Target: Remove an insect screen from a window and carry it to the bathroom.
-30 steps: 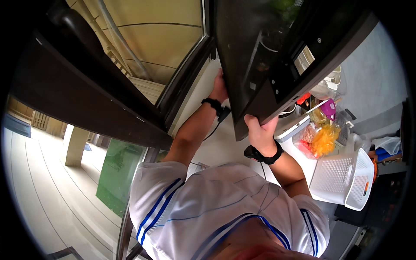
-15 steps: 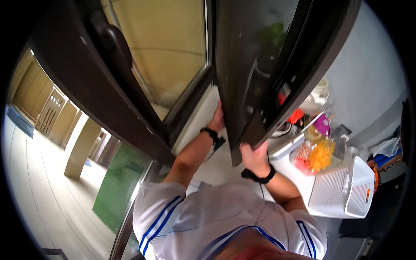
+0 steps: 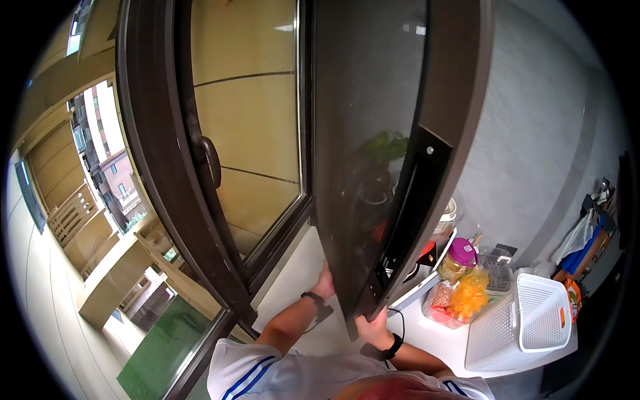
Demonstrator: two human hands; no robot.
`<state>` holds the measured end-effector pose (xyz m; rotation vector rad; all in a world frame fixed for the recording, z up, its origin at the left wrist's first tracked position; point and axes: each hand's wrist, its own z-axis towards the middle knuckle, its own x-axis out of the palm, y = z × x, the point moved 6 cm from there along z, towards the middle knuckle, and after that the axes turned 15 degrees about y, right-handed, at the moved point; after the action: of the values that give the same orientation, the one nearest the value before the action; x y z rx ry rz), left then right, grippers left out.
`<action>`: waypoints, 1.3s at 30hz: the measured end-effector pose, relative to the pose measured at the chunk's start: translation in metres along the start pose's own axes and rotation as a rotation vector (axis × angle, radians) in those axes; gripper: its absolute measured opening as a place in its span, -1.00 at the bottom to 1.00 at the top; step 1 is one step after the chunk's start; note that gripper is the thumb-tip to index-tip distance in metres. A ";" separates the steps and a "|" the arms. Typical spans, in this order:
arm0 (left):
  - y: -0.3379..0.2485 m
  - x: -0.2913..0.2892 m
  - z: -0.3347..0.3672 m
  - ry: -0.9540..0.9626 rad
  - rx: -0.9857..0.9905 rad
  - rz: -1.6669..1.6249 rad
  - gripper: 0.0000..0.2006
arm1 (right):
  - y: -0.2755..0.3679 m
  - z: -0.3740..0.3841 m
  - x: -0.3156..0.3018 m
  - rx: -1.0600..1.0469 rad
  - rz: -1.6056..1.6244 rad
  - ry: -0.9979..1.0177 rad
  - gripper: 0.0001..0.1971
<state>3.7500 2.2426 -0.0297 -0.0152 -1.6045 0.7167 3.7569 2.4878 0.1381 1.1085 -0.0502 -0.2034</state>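
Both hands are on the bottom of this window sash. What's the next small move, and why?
Probably ease the dark-framed sash a little further along, slowly. The left hand presses its lower edge and the right hand grips its bottom corner, while a jar and food bags sit close on the white counter beneath.

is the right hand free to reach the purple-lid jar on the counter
Probably not right now. The right hand grips the bottom corner of the open window sash, so it is occupied. The jar stands farther right on the counter, with nothing blocking the way if the hand let go.
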 end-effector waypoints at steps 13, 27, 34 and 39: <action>0.142 0.038 -0.077 0.083 0.080 -0.170 -0.10 | 0.080 -0.109 -0.059 -0.036 0.123 0.135 -0.19; 0.213 0.051 -0.162 -0.206 0.191 -0.205 -0.06 | 0.318 -0.129 -0.152 -0.246 -0.123 -0.103 -0.38; 0.260 0.092 -0.214 -0.380 0.215 -0.119 -0.12 | 0.418 -0.182 -0.159 -0.037 -0.037 -0.657 -0.45; 0.340 0.103 -0.263 -0.348 0.040 -0.076 -0.19 | 0.475 -0.285 -0.156 -0.116 -0.194 -0.871 -0.44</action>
<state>3.8351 2.6721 -0.0941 0.2091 -1.9103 0.7192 3.7098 2.9724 0.4439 0.8396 -0.6986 -0.8423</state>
